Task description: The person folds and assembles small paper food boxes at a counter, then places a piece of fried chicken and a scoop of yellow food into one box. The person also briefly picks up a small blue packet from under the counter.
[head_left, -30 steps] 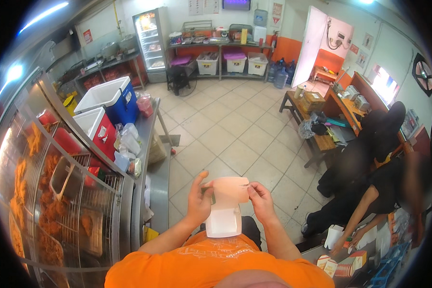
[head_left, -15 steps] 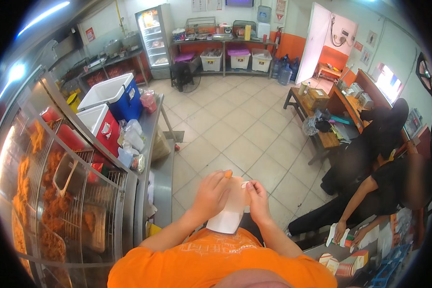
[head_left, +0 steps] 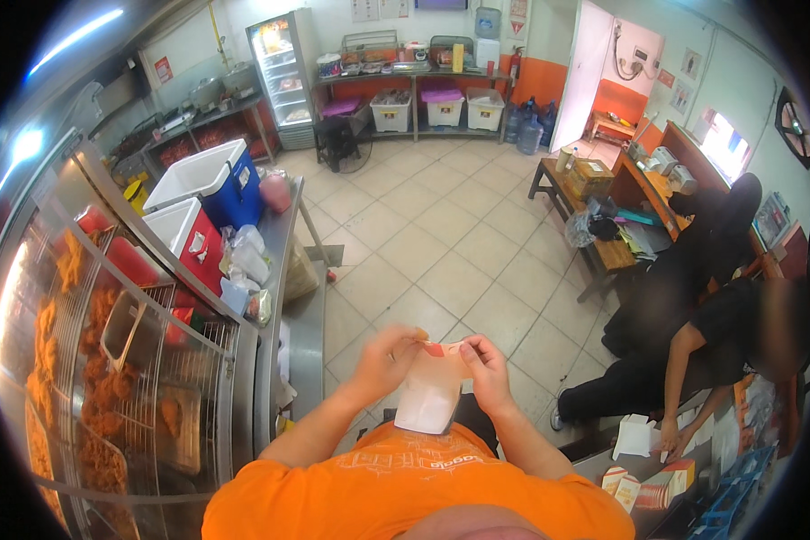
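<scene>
A paper food carton [head_left: 428,403], pale on the side toward me with red and orange at its top edge, hangs between my two hands in front of my orange shirt. My left hand [head_left: 383,364] pinches its upper left corner. At the upper right corner my right hand [head_left: 489,369] grips the edge between thumb and fingers. The carton's lower end comes close to my shirt. Its far side is hidden from me.
Left of me stands a glass display cabinet [head_left: 166,405] with fried pieces on racks. Beyond it a steel table [head_left: 288,270] carries red and blue coolers [head_left: 234,193]. At right, a person's hands [head_left: 673,441] handle a white carton [head_left: 636,436] beside stacked cartons [head_left: 664,490].
My left hand has turned and now pinches the carton's top corner, whose red and orange edge shows more. At right, the other person's white carton has opened out on the counter.
</scene>
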